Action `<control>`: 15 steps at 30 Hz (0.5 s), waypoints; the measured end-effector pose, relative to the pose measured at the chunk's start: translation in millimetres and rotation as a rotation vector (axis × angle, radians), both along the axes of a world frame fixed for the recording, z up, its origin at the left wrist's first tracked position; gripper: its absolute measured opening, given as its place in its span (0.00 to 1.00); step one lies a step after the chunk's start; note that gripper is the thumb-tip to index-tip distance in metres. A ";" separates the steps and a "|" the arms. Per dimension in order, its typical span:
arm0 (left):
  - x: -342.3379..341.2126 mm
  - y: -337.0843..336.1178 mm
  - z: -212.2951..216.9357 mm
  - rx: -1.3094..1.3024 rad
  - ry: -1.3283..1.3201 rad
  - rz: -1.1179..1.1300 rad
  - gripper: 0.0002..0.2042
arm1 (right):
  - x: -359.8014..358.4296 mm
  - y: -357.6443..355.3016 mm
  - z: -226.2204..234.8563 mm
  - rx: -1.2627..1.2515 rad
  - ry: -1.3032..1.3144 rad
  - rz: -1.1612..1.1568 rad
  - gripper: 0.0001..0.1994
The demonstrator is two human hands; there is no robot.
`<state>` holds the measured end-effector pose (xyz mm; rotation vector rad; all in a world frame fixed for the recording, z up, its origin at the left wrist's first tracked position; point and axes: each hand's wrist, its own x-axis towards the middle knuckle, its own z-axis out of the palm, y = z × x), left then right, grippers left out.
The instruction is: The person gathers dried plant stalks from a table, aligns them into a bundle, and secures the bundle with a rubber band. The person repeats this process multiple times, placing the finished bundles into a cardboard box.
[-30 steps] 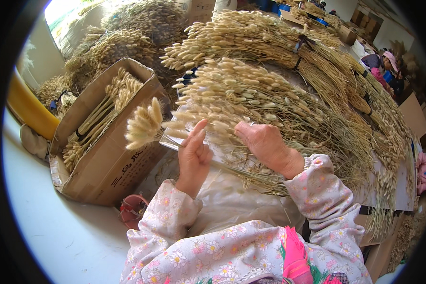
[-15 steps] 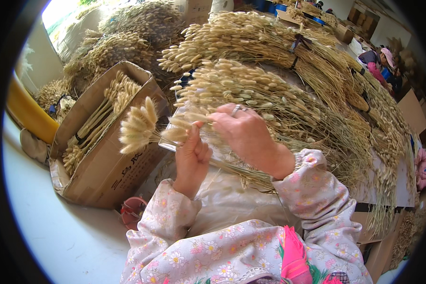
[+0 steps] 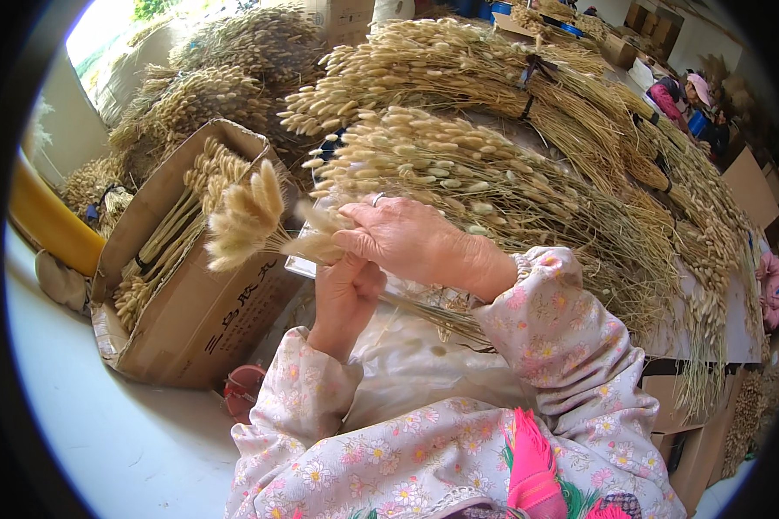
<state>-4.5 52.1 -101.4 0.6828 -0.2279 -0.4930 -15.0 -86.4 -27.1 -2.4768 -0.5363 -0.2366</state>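
Observation:
My left hand (image 3: 346, 292) is closed around the stems of a small bunch of dried bunny-tail grass (image 3: 251, 218). Its fluffy cream heads point left, and the stems (image 3: 437, 318) run out to the lower right. Above it, my right hand (image 3: 415, 240), with a ring on one finger, has its fingers bent and pressed against the left thumb. A motion-blurred grass head (image 3: 316, 235) sticks out at its fingertips. Just beyond my hands lies a large loose pile of the same grass (image 3: 493, 186) on the table, heads to the left.
A cardboard box (image 3: 234, 320) with tied bunches stands at the left, beside a yellow pipe (image 3: 52, 212). Tied sheaves (image 3: 459, 73) lie farther back on the table. More grass heaps (image 3: 208, 104) rise at the far left. Another person (image 3: 688, 99) sits at the far right.
My right hand has moved left and down from the pile to meet my left hand. The bunch in my left hand has shifted slightly left and up.

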 end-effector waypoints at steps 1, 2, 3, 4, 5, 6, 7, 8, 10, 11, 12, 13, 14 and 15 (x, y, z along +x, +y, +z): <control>0.8 0.1 -0.4 0.014 0.024 0.006 0.12 | 0.4 -2.8 0.1 0.023 0.048 0.013 0.22; 1.7 0.5 -0.9 -0.039 0.028 0.007 0.12 | 0.7 -4.8 -0.3 0.076 0.089 0.036 0.24; 1.8 0.8 -1.7 -0.025 0.058 -0.011 0.08 | 0.8 -6.3 -1.1 0.125 0.133 0.062 0.25; 1.5 1.4 -2.6 -0.075 0.068 -0.033 0.04 | 1.0 -6.9 -2.0 0.181 0.171 0.085 0.28; 1.5 2.0 -3.0 -0.064 0.100 -0.042 0.01 | 1.2 -6.8 -3.0 0.207 0.130 0.047 0.30; 1.0 2.4 -3.2 -0.095 0.055 -0.053 0.02 | 1.7 -6.2 -3.8 0.239 0.083 0.007 0.33; -0.3 2.6 -3.6 -0.073 0.035 -0.046 0.03 | 2.0 -5.1 -4.6 0.258 0.050 -0.023 0.36; -1.4 2.6 -3.5 -0.079 0.002 -0.054 0.03 | 2.2 -4.5 -4.9 0.312 0.077 -0.017 0.37; -2.5 1.5 -2.8 -0.047 -0.015 -0.033 0.06 | 1.9 -3.4 -5.1 0.389 0.154 -0.023 0.41; -2.8 0.3 -2.3 -0.043 -0.029 -0.035 0.07 | 0.9 -2.9 -5.0 0.451 0.158 -0.001 0.41; -2.6 -0.4 -1.7 -0.036 -0.023 -0.027 0.07 | -1.1 -1.7 -5.3 0.511 0.163 -0.010 0.41; -1.6 -0.5 -1.3 -0.031 -0.016 -0.023 0.08 | -3.9 -0.1 -6.0 0.563 0.182 -0.024 0.41; -0.1 -1.1 -1.4 -0.058 -0.011 -0.031 0.08 | -7.1 1.2 -7.2 0.493 0.117 -0.033 0.40; 1.6 -0.3 -1.9 -0.012 -0.008 -0.001 0.10 | -11.0 2.5 -8.9 0.416 0.067 -0.047 0.39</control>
